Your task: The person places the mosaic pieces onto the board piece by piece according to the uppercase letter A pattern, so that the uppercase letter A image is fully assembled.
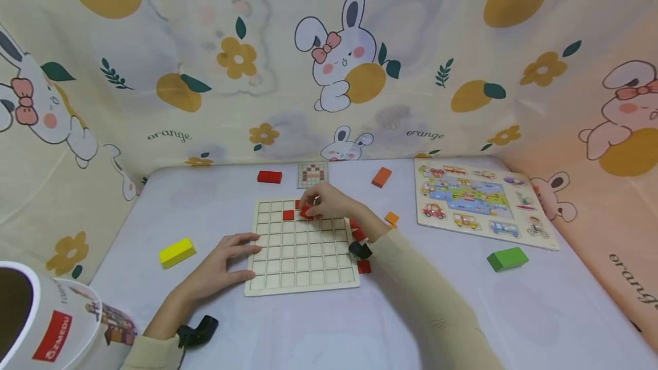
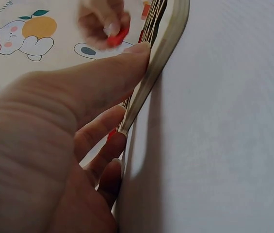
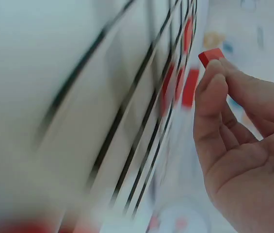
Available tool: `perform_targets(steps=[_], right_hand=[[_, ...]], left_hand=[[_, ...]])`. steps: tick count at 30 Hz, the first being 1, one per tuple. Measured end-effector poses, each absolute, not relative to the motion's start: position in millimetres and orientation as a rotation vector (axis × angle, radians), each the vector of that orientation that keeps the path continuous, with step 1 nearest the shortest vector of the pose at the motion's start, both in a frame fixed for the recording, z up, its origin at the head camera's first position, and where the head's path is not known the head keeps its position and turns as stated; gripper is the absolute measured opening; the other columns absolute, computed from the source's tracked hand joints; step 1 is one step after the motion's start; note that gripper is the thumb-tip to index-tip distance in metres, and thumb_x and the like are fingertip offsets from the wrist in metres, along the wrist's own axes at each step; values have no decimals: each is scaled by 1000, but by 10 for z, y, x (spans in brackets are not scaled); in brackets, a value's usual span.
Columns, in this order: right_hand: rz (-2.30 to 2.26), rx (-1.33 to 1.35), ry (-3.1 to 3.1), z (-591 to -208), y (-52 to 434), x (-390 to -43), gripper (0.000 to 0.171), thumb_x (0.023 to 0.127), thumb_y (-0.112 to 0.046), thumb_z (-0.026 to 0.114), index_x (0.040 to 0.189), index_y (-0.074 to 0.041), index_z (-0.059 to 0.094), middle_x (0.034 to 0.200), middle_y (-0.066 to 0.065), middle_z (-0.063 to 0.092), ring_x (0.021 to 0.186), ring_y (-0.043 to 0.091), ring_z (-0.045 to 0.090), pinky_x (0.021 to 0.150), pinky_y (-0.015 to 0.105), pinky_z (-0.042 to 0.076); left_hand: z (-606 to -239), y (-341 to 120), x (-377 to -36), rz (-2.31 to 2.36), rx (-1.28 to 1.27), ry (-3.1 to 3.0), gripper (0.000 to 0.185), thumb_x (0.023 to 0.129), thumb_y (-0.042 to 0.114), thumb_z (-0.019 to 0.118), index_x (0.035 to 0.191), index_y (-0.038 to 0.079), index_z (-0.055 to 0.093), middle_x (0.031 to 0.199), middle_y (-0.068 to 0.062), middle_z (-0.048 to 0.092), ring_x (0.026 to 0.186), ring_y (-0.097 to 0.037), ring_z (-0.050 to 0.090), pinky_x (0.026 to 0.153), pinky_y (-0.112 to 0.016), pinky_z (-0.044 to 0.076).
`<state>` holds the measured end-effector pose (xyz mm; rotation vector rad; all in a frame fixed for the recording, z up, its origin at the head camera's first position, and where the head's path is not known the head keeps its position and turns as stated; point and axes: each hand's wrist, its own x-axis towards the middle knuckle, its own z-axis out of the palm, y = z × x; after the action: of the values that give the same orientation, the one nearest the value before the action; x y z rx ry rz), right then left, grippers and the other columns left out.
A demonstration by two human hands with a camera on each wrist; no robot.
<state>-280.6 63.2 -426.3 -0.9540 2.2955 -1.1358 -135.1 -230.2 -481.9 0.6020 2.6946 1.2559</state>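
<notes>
A pale wooden grid board (image 1: 303, 274) lies flat on the white table. My left hand (image 1: 218, 261) rests at its left edge, fingers spread and mostly straight; in the left wrist view its thumb (image 2: 112, 73) touches the board's rim. Over the far rows, my right hand (image 1: 329, 201) pinches a small red square tile (image 3: 211, 55) between thumb and fingertips. Just left of that hand, a red tile (image 1: 288, 215) sits in a grid square, and another one behind it is partly hidden by the fingers. Loose red tiles (image 1: 364, 267) lie along the board's right edge, some partly under the right forearm.
Behind the board lie a pattern card (image 1: 312, 176), a red block (image 1: 269, 177) and an orange block (image 1: 382, 177). Small orange tiles (image 1: 392, 218), a picture puzzle (image 1: 532, 232) and a green block (image 1: 508, 259) are rightward. A yellow block (image 1: 177, 253) and white bucket (image 1: 77, 324) stand left.
</notes>
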Motion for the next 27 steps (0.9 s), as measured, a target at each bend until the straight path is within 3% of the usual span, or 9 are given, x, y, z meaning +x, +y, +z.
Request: perform_targets(steps=[4,10,21,27], right_hand=[[-1115,-1029,2236,-4253,275,-2741,17,93,6,63,106,4,72,89,11,65,71,19,60,66,25,53],[-1138,-970,2200,-4298,18,-2689,17,91,10,62,103,4,72,79,9,61,64,22,59,60,25,52],[-1034,-988,2295,-4398,-113,-2680,10,88,6,68,88,-3,73,76,1,63,67,11,53,60,21,46],[-1001,-1029,2370,-4339,8,-2663,11,88,4,68,93,-4,74,78,-1,62,73,12,52,64,22,44]], left_hand=[[-4806,-2310,-1349,1261,614,2689,53,82,28,83,129,11,66,150,-9,44,139,-34,31,109,-66,29],[-4798,-2319,-1346,1265,626,2682,53,82,28,82,129,12,66,150,-9,44,139,-34,31,109,-66,29],[-4799,-2329,-1340,1276,637,2684,53,81,27,83,129,11,67,150,-9,45,138,-34,32,110,-65,29],[-4801,-2322,-1335,1278,652,2689,51,82,27,82,129,11,67,150,-10,45,138,-36,32,109,-66,29]])
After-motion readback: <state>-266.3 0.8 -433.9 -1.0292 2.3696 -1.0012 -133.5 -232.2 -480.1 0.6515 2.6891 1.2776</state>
